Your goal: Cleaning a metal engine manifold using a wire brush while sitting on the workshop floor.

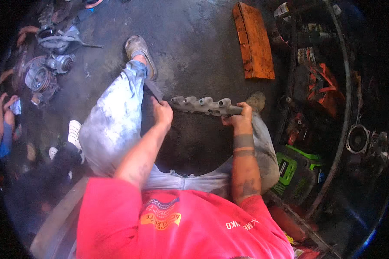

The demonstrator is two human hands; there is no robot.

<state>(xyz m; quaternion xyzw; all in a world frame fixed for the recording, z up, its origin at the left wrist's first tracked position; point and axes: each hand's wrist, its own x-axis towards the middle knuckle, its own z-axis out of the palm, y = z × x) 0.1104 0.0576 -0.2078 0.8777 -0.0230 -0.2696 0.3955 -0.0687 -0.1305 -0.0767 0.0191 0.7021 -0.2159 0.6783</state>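
Right hand [239, 116] clamps the manifold [203, 105], left hand [162, 113] fisted on a file [152, 90]; a slip could scrape knuckles.

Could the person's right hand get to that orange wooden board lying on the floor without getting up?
Probably not as things stand. The right hand grips the grey metal manifold, and the orange wooden board lies well beyond it on the bare floor. Nothing blocks the way.

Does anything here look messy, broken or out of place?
Yes. Loose engine parts lie scattered on the stained concrete floor at upper left, and an orange wooden board lies askew beyond the metal manifold.
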